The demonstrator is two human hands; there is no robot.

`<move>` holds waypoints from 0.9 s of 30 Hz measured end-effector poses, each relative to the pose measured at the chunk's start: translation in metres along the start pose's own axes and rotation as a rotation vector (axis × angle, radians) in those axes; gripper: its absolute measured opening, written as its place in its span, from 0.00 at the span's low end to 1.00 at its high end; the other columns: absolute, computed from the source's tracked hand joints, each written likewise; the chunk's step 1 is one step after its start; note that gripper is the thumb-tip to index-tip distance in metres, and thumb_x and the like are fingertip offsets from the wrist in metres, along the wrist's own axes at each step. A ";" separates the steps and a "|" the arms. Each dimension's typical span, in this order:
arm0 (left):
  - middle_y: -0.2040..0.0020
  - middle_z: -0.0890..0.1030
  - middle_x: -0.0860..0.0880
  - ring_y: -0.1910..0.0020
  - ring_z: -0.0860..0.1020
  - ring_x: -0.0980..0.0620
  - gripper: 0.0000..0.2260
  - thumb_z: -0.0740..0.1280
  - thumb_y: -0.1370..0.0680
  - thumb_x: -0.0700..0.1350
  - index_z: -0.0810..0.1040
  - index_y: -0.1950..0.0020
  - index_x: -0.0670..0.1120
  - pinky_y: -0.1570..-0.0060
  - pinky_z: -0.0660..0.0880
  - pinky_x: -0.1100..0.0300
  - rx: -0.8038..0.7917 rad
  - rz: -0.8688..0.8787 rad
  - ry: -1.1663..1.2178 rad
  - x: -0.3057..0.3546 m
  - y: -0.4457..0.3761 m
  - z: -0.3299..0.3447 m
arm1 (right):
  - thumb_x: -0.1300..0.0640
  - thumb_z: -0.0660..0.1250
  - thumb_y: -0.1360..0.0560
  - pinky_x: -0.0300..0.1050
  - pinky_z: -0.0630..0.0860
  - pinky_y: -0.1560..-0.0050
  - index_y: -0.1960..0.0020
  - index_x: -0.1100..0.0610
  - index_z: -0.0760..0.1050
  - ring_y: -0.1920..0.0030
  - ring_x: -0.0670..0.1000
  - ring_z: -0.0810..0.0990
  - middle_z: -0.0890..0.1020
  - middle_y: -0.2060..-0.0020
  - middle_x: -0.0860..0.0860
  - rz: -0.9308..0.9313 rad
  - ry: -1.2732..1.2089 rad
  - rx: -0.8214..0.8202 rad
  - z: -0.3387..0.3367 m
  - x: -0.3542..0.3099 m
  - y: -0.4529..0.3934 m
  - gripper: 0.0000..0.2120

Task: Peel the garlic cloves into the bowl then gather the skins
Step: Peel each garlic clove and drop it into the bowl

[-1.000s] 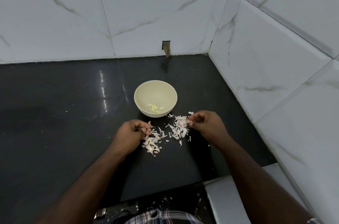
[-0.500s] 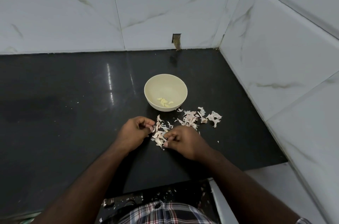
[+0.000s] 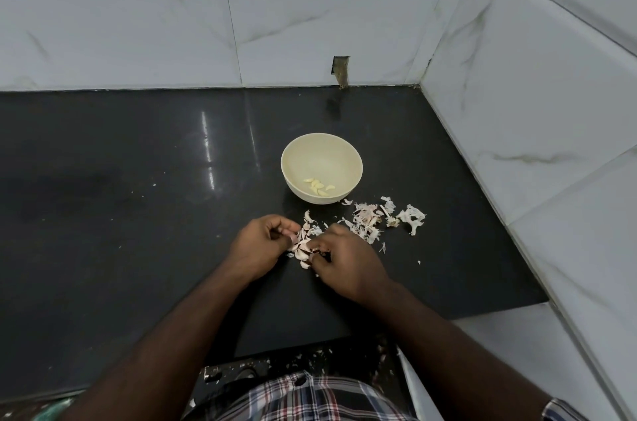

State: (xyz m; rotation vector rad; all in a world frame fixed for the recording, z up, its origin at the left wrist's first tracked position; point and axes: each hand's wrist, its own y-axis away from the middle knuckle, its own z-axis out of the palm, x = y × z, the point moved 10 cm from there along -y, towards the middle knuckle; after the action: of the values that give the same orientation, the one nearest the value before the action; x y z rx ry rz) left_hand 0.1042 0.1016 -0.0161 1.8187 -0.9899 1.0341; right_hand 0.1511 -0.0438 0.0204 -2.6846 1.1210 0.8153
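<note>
Bowl (image 3: 321, 168): holds peeled cloves (image 3: 319, 186).
Skins (image 3: 370, 222): just in front of bowl.
Left hand (image 3: 259, 244): fingers curled, contents unclear.
Right hand (image 3: 346, 260): fingers curled onto skins.

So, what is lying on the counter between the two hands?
In the head view, a small heap of garlic skins lies between the left hand and the right hand; both hands' fingertips reach into it. Whether any unpeeled clove is among them, I cannot tell.

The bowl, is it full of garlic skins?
No, the bowl holds only a few peeled cloves; the skins lie on the counter.
</note>
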 end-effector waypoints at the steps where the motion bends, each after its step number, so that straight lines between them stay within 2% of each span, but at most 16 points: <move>1: 0.58 0.86 0.52 0.60 0.82 0.57 0.10 0.72 0.24 0.36 0.84 0.54 0.52 0.45 0.79 0.51 0.005 0.003 -0.002 0.000 0.000 -0.001 | 0.49 0.66 0.24 0.46 0.76 0.50 0.44 0.48 0.81 0.49 0.49 0.78 0.76 0.50 0.47 0.002 0.002 0.008 -0.001 -0.001 0.000 0.11; 5: 0.57 0.86 0.52 0.58 0.83 0.58 0.12 0.71 0.25 0.35 0.84 0.54 0.53 0.45 0.79 0.54 0.005 -0.001 -0.006 0.000 -0.001 -0.001 | 0.43 0.68 0.25 0.46 0.76 0.52 0.48 0.49 0.82 0.51 0.49 0.78 0.75 0.52 0.46 -0.006 0.049 -0.020 0.003 -0.010 -0.004 0.12; 10: 0.58 0.86 0.51 0.59 0.82 0.58 0.12 0.71 0.25 0.34 0.84 0.54 0.52 0.45 0.79 0.54 -0.006 0.001 0.003 -0.001 -0.001 -0.001 | 0.49 0.65 0.23 0.47 0.77 0.50 0.50 0.49 0.81 0.49 0.52 0.80 0.75 0.50 0.47 0.019 0.110 -0.059 0.007 -0.015 -0.011 0.08; 17: 0.58 0.86 0.51 0.57 0.83 0.54 0.10 0.73 0.25 0.35 0.84 0.53 0.51 0.44 0.79 0.50 -0.004 -0.001 0.024 -0.002 -0.001 -0.001 | 0.48 0.64 0.22 0.48 0.77 0.49 0.47 0.48 0.79 0.48 0.53 0.80 0.76 0.46 0.48 0.020 0.166 -0.072 0.010 -0.016 -0.010 0.09; 22: 0.57 0.86 0.50 0.58 0.83 0.55 0.09 0.73 0.25 0.35 0.84 0.53 0.50 0.44 0.79 0.50 -0.011 -0.001 0.024 0.000 0.000 -0.001 | 0.50 0.61 0.19 0.52 0.77 0.49 0.43 0.52 0.76 0.48 0.57 0.80 0.74 0.45 0.51 -0.007 0.201 -0.073 0.014 -0.015 -0.010 0.10; 24: 0.57 0.86 0.49 0.58 0.83 0.53 0.08 0.74 0.26 0.38 0.85 0.54 0.52 0.44 0.79 0.47 -0.016 0.011 0.039 0.000 0.001 0.000 | 0.52 0.61 0.19 0.53 0.78 0.50 0.41 0.54 0.75 0.48 0.57 0.79 0.73 0.45 0.52 -0.008 0.205 -0.059 0.013 -0.013 -0.009 0.10; 26: 0.57 0.86 0.49 0.55 0.84 0.47 0.04 0.76 0.28 0.47 0.86 0.54 0.52 0.44 0.79 0.44 -0.023 0.034 0.062 0.003 0.003 0.000 | 0.53 0.61 0.19 0.53 0.78 0.51 0.41 0.54 0.74 0.48 0.57 0.79 0.73 0.45 0.52 -0.016 0.191 -0.022 0.008 -0.013 -0.009 0.10; 27: 0.57 0.86 0.49 0.53 0.84 0.45 0.07 0.76 0.30 0.51 0.86 0.53 0.52 0.44 0.79 0.43 -0.034 0.043 0.075 0.005 0.004 0.000 | 0.53 0.61 0.19 0.53 0.77 0.51 0.41 0.55 0.74 0.49 0.57 0.78 0.73 0.46 0.52 -0.026 0.178 -0.002 0.005 -0.015 -0.009 0.09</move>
State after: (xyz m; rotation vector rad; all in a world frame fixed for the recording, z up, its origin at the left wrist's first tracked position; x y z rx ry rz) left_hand 0.1019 0.0989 -0.0108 1.7253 -0.9985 1.0976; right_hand 0.1465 -0.0266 0.0233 -2.8126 1.1183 0.5828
